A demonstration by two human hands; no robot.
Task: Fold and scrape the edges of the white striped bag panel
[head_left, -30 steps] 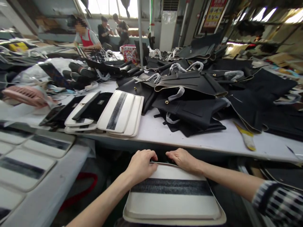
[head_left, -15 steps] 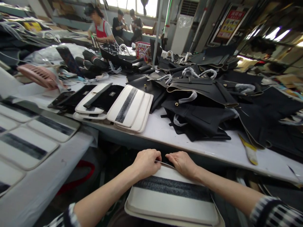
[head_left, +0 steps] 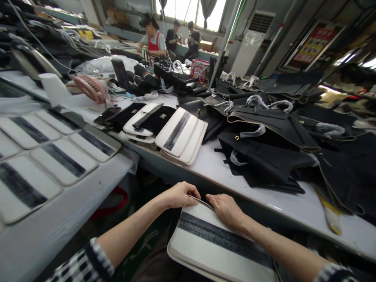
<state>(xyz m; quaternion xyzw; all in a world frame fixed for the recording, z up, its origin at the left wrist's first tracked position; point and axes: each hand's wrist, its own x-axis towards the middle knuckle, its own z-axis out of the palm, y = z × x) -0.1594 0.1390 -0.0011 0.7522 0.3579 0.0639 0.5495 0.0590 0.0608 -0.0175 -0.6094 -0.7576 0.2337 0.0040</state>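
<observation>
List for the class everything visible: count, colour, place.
Held striped flat piece: one, white and black, bottom centre
Striped flat panels: several, white and black, left table, and stacked on long white table
Leathery bag pieces: many, black, same table
Slatted plastic fan: one, pink, left background
Patterned box: one, red and white, back centre
Wall poster: one, red and yellow, back right
Co-workers: three, one red-aproned, background
Left hand: one, on held piece's edge
Right hand: one, likewise

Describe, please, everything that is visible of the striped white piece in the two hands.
The white piece looks leathery, with a rounded near-left corner, layered edges and a blotchy dark band across it. It slants in front of the table, partly cut off by the picture's bottom. The left hand and right hand hold its far edge.
</observation>
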